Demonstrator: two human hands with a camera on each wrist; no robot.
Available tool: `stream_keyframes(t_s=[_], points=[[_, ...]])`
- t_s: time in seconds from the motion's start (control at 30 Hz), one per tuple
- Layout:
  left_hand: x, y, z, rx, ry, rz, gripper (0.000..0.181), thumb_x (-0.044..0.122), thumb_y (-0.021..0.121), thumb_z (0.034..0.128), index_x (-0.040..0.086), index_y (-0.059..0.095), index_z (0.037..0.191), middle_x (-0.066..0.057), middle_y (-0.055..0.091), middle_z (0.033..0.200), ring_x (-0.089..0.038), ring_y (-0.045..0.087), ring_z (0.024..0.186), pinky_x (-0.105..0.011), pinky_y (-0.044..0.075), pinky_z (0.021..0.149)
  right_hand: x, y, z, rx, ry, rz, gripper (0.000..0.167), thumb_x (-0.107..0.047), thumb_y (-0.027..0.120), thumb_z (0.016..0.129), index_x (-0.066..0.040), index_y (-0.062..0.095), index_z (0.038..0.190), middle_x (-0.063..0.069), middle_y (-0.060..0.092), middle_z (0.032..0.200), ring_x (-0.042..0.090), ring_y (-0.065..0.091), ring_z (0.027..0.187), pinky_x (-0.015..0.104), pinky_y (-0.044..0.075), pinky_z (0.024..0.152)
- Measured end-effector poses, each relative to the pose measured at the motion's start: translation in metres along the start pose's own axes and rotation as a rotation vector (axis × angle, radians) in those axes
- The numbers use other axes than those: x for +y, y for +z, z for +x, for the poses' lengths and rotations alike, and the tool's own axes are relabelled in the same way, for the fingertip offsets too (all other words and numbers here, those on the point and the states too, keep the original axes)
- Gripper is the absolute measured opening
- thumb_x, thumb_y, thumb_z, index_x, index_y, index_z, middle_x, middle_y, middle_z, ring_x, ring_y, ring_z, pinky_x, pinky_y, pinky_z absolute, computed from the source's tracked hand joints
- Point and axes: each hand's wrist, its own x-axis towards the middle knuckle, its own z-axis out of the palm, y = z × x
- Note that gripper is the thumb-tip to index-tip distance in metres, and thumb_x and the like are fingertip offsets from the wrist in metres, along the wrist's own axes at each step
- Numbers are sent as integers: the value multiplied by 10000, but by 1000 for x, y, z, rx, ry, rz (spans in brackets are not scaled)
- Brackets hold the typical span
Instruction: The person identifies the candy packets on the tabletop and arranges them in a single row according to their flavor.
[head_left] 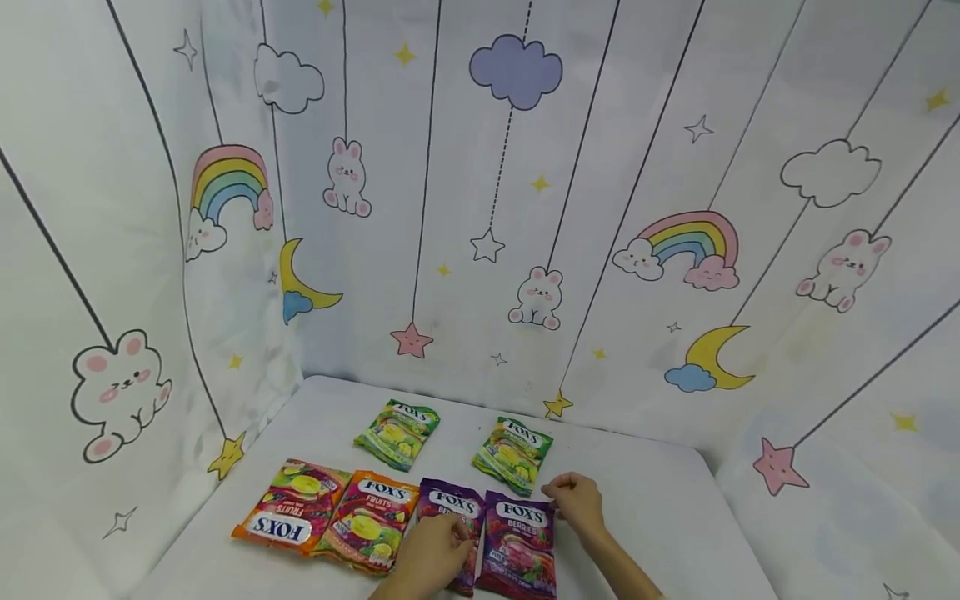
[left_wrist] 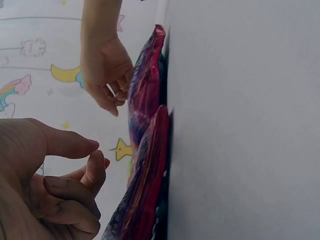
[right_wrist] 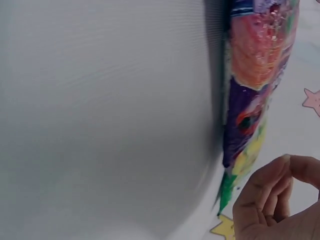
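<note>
Two purple FOX'S Berries candy bags lie side by side at the table's front, the left bag (head_left: 453, 500) partly hidden by my left hand (head_left: 429, 554). Loosely curled, that hand hovers over the bag; its thumb and index tips come together with nothing held in the left wrist view. Beside the upper right corner of the right Berries bag (head_left: 519, 546) is my right hand (head_left: 576, 502). Its thumb and index finger meet, the other fingers bend loosely, and the right wrist view shows the hand (right_wrist: 275, 200) apart from the bag, holding nothing.
Left of the Berries bags lie two orange FOX'S Fruits bags, one upside down (head_left: 296, 504) and one upright (head_left: 371, 521). Farther back are two green FOX'S bags, a left one (head_left: 397, 433) and a right one (head_left: 513, 454). Patterned white curtains (head_left: 465, 167) surround the white table (head_left: 637, 475).
</note>
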Motion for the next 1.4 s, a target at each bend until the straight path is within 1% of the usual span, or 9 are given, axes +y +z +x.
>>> stream_keyframes(t_s=[0.17,0.3,0.37,0.5,0.63,0.83,1.07,1.23,1.4], points=[[4,-13,4,49,12,22,141,266,768,922,218,675,827,94,556,631,-105,514,552,-283,401,500,-13,7,1,-57,-36,56,176,-162,792,872,-35,688,935,132,703,858,214,698,705,361,599,622],[0,-20,6,83,51,3,124,239,758,930,185,679,851,94,572,614,-92,524,515,-276,410,471,-25,12,0,-91,-46,76,171,-147,766,883,-20,684,964,135,706,892,223,710,746,371,612,666],[-2,-24,7,113,73,14,114,229,755,928,178,684,854,98,570,615,-81,511,510,-273,406,466,-31,15,0,-100,-49,79,175,-152,766,890,-20,686,973,125,707,893,230,711,759,379,614,685],[-6,-32,10,169,95,35,112,201,746,917,179,683,827,98,533,616,-69,459,514,-257,380,465,-43,21,0,-114,-63,104,202,-164,773,888,-13,693,995,123,715,903,253,717,788,430,618,738],[-9,-40,12,192,92,33,116,169,719,922,184,672,817,93,511,591,-75,438,489,-252,358,453,-52,27,3,-125,-86,137,208,-166,776,891,-2,706,1000,117,728,916,255,731,795,404,619,732],[-13,-53,17,220,77,36,113,175,702,942,175,669,834,97,537,619,-78,463,495,-262,382,464,-64,37,8,-133,-98,169,186,-157,771,890,-11,715,990,102,729,910,203,722,768,399,622,741],[-15,-67,19,256,38,52,101,156,726,923,165,669,840,74,546,643,-100,471,526,-272,386,487,-80,52,14,-163,-104,232,163,-137,763,908,-2,719,988,123,743,936,218,731,776,358,618,707],[-20,-76,20,282,23,44,61,165,710,935,158,693,877,75,591,692,-105,512,536,-295,427,496,-91,63,17,-196,-115,266,145,-120,769,910,0,710,966,130,746,928,226,736,772,406,625,743],[-28,-85,21,307,19,23,61,154,680,950,124,714,909,52,657,738,-96,541,527,-294,451,493,-105,75,19,-214,-133,283,134,-92,773,901,16,711,952,149,744,928,231,737,761,389,626,720]])
